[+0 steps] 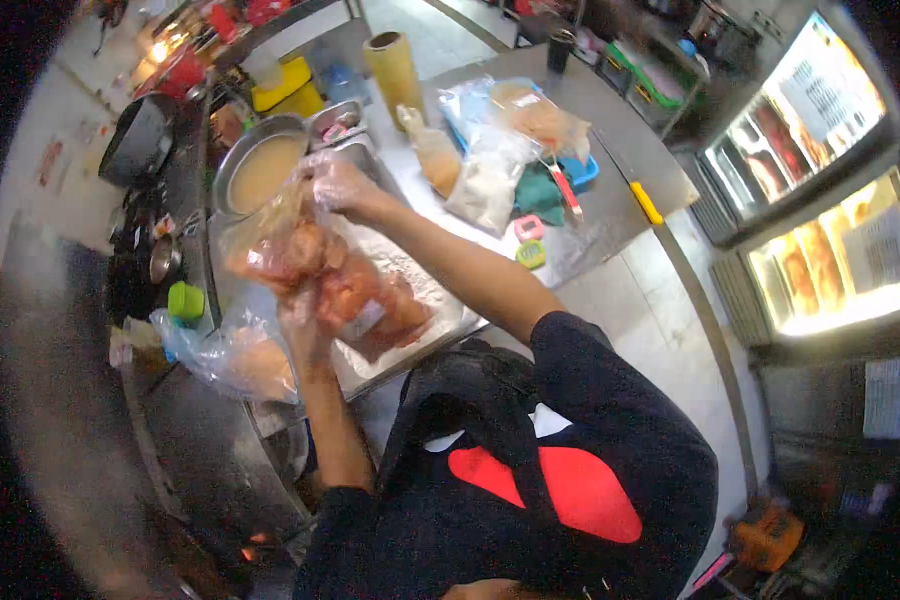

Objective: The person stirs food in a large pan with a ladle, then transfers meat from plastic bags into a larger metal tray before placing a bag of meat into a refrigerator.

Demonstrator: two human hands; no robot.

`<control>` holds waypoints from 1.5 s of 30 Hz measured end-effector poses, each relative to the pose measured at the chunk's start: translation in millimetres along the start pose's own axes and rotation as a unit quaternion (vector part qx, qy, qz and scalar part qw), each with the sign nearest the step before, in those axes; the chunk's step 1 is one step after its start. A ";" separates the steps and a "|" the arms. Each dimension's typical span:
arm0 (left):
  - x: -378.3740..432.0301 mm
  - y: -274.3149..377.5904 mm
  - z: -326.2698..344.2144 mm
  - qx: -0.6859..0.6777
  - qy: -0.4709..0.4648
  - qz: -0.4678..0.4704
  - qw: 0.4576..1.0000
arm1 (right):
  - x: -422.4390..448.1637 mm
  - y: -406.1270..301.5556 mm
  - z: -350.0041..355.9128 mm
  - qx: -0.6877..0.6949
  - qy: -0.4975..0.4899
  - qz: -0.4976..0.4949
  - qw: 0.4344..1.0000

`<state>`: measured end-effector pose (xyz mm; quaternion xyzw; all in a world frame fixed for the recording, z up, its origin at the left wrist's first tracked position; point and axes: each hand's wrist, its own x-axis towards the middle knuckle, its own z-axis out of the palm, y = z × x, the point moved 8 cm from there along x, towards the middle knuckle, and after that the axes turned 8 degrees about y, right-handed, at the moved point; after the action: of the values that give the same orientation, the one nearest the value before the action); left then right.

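A clear plastic bag of raw, reddish marinated meat [360, 292] is held up over a metal tray of white flour [427, 270]. My right hand [337, 184], in a thin clear glove, is closed on the gathered top of the bag. Lower down, my left hand [304, 307] grips the bag's near side, its fingers partly hidden by the plastic. Just beyond the bag stands a steel bowl of cloudy, pale liquid [266, 176]. A smaller metal container [336, 124] is beside the bowl.
Bags of powder [487, 180], a roll of film [394, 75], two small timers [529, 241] and a yellow-handled tool [645, 202] lie on the steel table. Another plastic bag [247, 360] lies at the left, near a green container [186, 301]. Lit display fridges [832, 262] stand at the right.
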<state>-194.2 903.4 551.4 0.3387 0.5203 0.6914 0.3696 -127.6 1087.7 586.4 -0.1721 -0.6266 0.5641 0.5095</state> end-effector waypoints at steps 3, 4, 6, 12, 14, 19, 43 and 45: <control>-20.7 -14.8 -37.0 0.042 0.083 0.021 0.995 | -64.1 -10.0 -10.9 -0.167 0.101 -0.093 0.976; -14.2 -20.0 -58.0 0.154 0.084 0.017 0.984 | -80.7 8.3 -7.7 -0.168 0.039 -0.003 0.985; -7.9 -26.1 -61.4 0.263 0.086 0.014 0.961 | -126.8 16.9 0.4 -0.162 -0.115 0.175 0.964; -23.0 -8.5 -5.1 0.079 0.214 -0.143 0.963 | -206.6 17.6 8.1 0.006 -0.127 0.223 0.966; -22.1 -7.6 -11.3 0.143 0.183 -0.116 0.966 | -214.7 27.3 17.5 0.091 -0.122 0.246 0.957; 1.1 -27.6 -5.4 0.002 0.093 -0.250 0.964 | -228.8 76.0 32.1 0.130 -0.164 0.190 0.959; 0.1 -49.8 -41.0 0.549 0.096 -0.009 0.830 | -278.5 124.5 24.5 0.285 -0.088 0.457 0.838; 0.3 -43.2 -20.9 0.469 0.095 -0.105 0.872 | -286.1 138.3 28.7 0.198 -0.098 0.414 0.883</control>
<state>-205.4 901.9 504.8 0.3483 0.8486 0.3518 0.1865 -80.7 888.4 341.8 -0.2548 -0.4201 0.8502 0.1889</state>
